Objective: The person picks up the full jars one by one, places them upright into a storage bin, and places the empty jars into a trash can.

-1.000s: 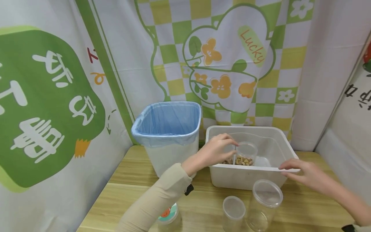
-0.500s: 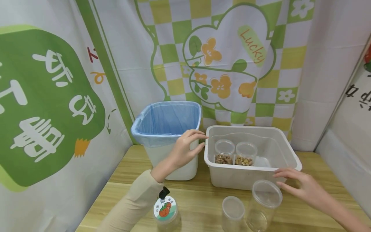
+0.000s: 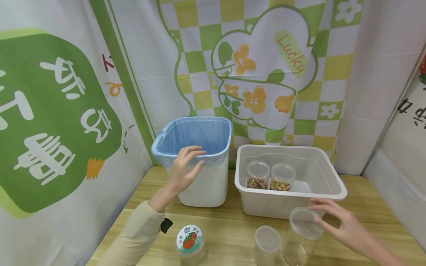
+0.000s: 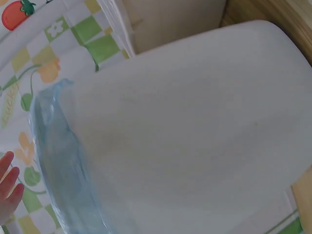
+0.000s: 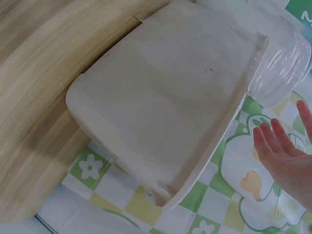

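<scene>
In the head view my left hand [image 3: 182, 171] hangs in front of the bin [image 3: 208, 184], fingers loosely bent and holding nothing. Only its fingertips enter the left wrist view. At the right, my right hand [image 3: 339, 223] hovers by the lid of a tall clear jar [image 3: 301, 236], thumb and fingers apart; the right wrist view shows it spread, with a gap to the jar [image 5: 285, 63]. Left of that jar stands a smaller jar [image 3: 267, 244] with a frosted lid. A tomato-labelled jar [image 3: 190, 244] stands near the left sleeve.
A white tub [image 3: 276, 203] holds a jar of brown nuts [image 3: 257, 175] and a jar of paler nuts [image 3: 282, 177] side by side at its left end. A blue liner [image 3: 213, 136] covers the bin's rim. The wooden table [image 3: 229, 229] meets printed curtains behind.
My left hand has left the jars in the tub and swung left to the front of the bin. My right hand has come off the tub's rim, down towards the tall jar.
</scene>
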Demonstrator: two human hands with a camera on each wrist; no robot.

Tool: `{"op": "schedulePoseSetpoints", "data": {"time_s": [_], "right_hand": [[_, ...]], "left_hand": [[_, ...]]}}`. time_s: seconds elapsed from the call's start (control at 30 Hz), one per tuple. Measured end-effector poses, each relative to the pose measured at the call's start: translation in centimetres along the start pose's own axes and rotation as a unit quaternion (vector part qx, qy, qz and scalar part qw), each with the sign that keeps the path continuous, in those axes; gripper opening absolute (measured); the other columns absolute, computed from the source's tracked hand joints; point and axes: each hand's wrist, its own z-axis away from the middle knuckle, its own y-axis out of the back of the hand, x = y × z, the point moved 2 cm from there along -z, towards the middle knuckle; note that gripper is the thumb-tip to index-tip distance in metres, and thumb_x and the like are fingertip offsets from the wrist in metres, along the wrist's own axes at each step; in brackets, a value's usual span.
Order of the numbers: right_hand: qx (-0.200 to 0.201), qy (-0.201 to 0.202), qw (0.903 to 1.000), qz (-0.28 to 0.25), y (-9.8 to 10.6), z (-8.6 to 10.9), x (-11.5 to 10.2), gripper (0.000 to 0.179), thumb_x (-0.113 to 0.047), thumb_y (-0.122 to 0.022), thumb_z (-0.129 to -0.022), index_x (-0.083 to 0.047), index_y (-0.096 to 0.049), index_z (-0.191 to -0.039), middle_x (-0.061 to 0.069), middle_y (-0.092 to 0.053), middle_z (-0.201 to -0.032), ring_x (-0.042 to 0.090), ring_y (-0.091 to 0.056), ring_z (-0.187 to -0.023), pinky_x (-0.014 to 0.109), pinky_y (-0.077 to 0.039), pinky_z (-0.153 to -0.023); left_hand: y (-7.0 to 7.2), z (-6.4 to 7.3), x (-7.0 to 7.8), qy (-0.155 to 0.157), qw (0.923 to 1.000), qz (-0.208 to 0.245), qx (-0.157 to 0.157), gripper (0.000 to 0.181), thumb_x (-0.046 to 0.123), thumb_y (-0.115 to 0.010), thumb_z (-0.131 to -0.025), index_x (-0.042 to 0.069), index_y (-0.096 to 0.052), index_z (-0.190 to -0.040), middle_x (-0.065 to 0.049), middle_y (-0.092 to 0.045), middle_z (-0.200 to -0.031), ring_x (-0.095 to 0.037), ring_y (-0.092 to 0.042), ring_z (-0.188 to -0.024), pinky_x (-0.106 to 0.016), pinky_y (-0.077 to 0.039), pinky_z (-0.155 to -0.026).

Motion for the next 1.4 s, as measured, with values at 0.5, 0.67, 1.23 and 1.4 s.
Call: {"op": "schedulePoseSetpoints", "data": {"time_s": [0.5,0.67,1.23,1.4], "right_hand": [[-0.017,-0.067,0.9976,-0.007,-1.1,1.9,-0.2,0.052,-0.003,-0.073,-0.066,-0.015,-0.057,-0.114,0.003,-0.040,-0.129,-0.003,-0.027,-0.120,0.002,-0.017,-0.087],[-0.012,-0.038,0.9989,-0.023,-1.7,2.5,0.1,0.057,-0.001,-0.075,-0.063,-0.010,-0.056,-0.116,-0.002,-0.036,-0.131,-0.001,-0.026,-0.122,0.003,-0.018,-0.089],[0.020,-0.063,0.9967,0.048,-3.1,3.4,0.5,0.062,-0.015,-0.083,-0.053,-0.017,-0.060,-0.111,-0.004,-0.050,-0.116,-0.009,-0.033,-0.112,0.019,-0.040,-0.076],[0.035,-0.071,0.9966,0.022,-3.3,3.5,0.6,0.064,-0.012,-0.084,-0.049,-0.016,-0.061,-0.109,-0.004,-0.050,-0.114,-0.008,-0.034,-0.110,0.006,-0.029,-0.083]], "left_hand": [[3.2,3.0,-4.4,0.099,0.9931,-0.056,0.028,0.024,-0.003,-0.056,-0.077,-0.005,-0.059,-0.100,-0.026,-0.050,-0.111,-0.042,-0.036,-0.115,-0.056,-0.018,-0.099],[3.6,3.7,-5.4,0.130,0.9895,-0.060,0.019,0.024,-0.002,-0.057,-0.078,-0.005,-0.058,-0.102,-0.027,-0.047,-0.114,-0.043,-0.031,-0.119,-0.057,-0.016,-0.099],[3.5,4.6,-6.8,0.148,0.9863,-0.068,0.027,0.015,-0.001,-0.058,-0.080,-0.004,-0.060,-0.095,-0.021,-0.057,-0.100,-0.038,-0.039,-0.114,-0.053,-0.007,-0.104],[3.2,4.5,-6.9,0.150,0.9860,-0.063,0.036,0.011,0.001,-0.058,-0.080,-0.004,-0.058,-0.090,-0.020,-0.055,-0.094,-0.038,-0.041,-0.107,-0.053,-0.007,-0.103]]}}
